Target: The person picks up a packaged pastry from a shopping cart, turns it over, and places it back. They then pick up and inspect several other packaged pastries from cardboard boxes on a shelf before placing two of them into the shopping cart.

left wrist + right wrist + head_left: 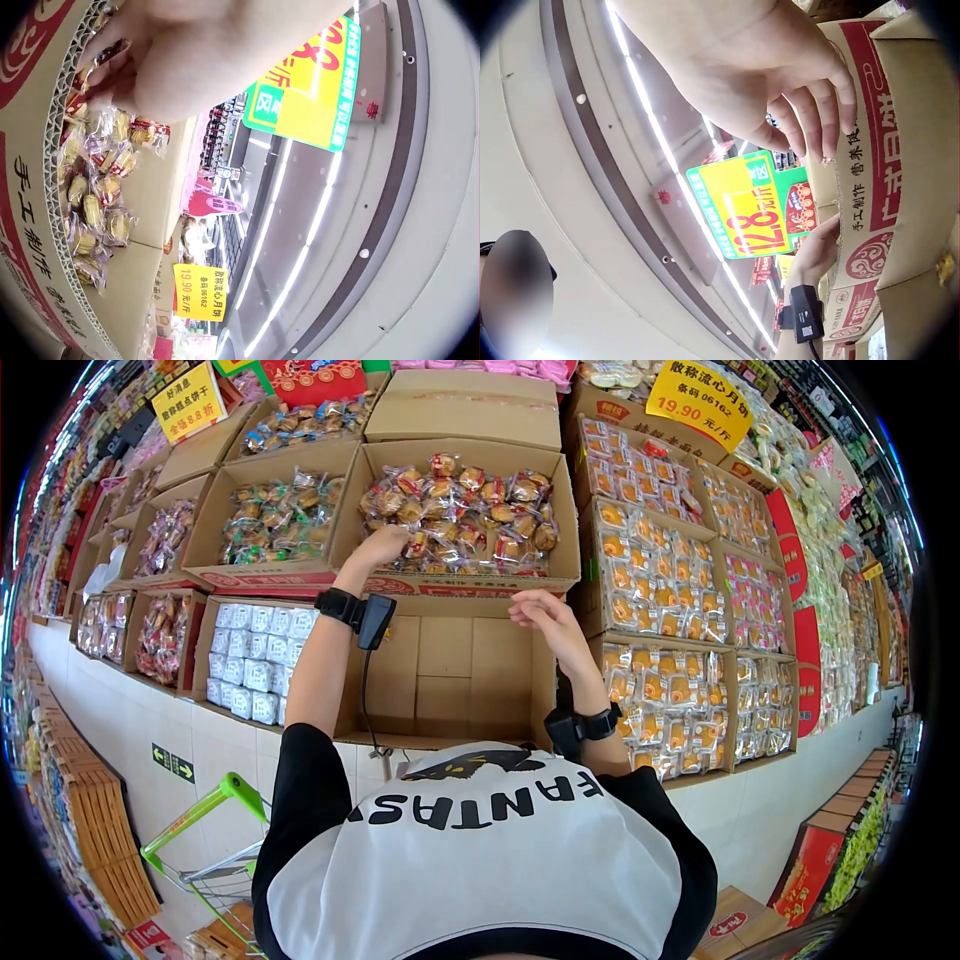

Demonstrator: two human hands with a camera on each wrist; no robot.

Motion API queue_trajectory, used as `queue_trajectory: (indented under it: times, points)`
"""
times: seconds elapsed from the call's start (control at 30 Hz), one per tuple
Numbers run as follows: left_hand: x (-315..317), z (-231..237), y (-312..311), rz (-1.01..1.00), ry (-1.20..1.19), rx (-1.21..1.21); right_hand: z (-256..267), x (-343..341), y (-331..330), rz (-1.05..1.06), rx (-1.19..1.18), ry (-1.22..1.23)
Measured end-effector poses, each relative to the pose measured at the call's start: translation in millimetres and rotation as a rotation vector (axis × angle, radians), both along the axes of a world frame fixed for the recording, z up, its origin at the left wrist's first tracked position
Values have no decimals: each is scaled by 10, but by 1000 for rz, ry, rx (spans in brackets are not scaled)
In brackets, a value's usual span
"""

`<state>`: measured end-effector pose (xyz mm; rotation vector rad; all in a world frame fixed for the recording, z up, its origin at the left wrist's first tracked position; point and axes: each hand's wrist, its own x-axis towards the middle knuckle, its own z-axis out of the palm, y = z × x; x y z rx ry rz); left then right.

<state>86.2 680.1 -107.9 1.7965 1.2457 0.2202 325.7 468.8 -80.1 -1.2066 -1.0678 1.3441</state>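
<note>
In the head view my left hand (pixel 385 546) reaches over the front edge of a cardboard box (pixel 570 565) filled with wrapped mooncakes (pixel 470 510). Up close in the left wrist view, the fingers are bent around a clear-wrapped mooncake (pixel 105 64), partly hidden by the hand. More wrapped mooncakes (pixel 94 214) lie loosely below it. My right hand (pixel 545 615) hovers by the box's front right corner, its fingers loosely bent and holding nothing. The right wrist view has these fingers (pixel 823 112) beside the box's red-printed front panel (pixel 874 120).
A lower open carton (pixel 420 700) stands between my body and the mooncake box. White-wrapped packs (pixel 255 655) sit left of it, and orange-filled packs (pixel 660 690) fill boxes to the right. A green-handled shopping cart (pixel 205 820) stands behind at left. Yellow price signs (pixel 700 405) rise above the boxes.
</note>
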Motion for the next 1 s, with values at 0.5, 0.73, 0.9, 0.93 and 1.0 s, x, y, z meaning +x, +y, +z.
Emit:
queue_trajectory:
  times: [0.5, 0.73, 0.9, 0.93, 1.0]
  points:
    - [36, 405, -128, -114, -247, 268, -21, -44, -13, -11, -16, 25]
    - [164, 1237, -779, -271, -894, -335, 139, -222, -2, -88, 120, 129]
    - [242, 1165, -1032, -312, -960, -520, 285, -262, -32, -88, 197, 287]
    - [241, 1165, -1049, -319, -938, -493, 308, -246, -37, -97, 124, 275]
    - [221, 1099, -996, -364, -930, -497, 255, -227, -29, -126, 126, 259]
